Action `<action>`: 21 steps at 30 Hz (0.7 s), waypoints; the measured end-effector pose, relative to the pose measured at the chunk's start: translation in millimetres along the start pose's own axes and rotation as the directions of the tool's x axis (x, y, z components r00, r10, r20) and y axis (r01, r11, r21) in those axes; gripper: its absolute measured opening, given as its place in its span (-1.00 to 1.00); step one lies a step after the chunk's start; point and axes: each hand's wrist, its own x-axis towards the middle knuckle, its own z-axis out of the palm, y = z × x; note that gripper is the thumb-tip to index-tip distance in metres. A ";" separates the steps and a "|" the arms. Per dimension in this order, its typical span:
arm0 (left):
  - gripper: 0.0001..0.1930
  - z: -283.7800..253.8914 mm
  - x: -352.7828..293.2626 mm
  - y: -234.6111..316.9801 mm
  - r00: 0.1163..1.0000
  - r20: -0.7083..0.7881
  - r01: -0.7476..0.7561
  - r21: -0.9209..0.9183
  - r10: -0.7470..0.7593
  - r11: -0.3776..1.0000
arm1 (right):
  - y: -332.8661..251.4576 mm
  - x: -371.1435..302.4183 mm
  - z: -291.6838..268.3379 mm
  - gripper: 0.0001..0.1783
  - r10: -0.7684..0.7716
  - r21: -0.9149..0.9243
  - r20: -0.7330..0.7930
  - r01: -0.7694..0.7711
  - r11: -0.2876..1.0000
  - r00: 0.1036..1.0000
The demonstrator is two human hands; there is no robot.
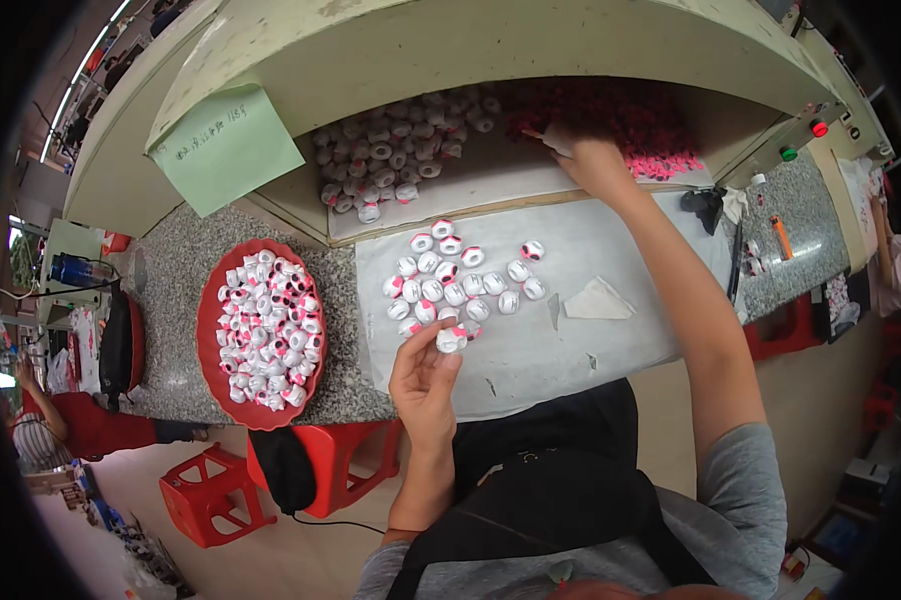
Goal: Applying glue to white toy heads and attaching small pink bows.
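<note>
our left hand (pixel 426 390) pinches one white-and-pink piece (pixel 452 341) between thumb and fingers, near the loose pieces (pixel 456 294) on the white sheet (pixel 531 365). our right hand (pixel 593 165) is inside the cabinet (pixel 531 42) by the pink bits (pixel 664 163); we cannot tell how far it opens or what it holds.

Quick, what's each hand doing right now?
Left hand: closed, pinching a small white-and-pink rounded piece.
Right hand: near small bright-pink pieces; open or closed cannot be told.
</note>
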 end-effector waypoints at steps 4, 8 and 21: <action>-0.64 -3.3 2.1 0.1 1.000 -0.005 -0.001 0.021 0.001 1.000 | -3.3 10.4 1.6 -0.78 -0.167 -0.005 0.006 0.167 0.986 0.986; -0.65 -3.9 4.5 0.7 1.000 0.006 0.011 -0.010 -0.011 1.000 | -25.6 -3.2 -16.6 -0.82 0.057 0.259 0.049 -0.068 0.964 0.997; -0.69 26.1 -1.7 -7.1 0.982 0.182 0.055 -0.024 -0.049 0.998 | -138.0 -130.9 -83.2 -0.92 0.207 0.864 0.492 -0.445 -0.235 0.846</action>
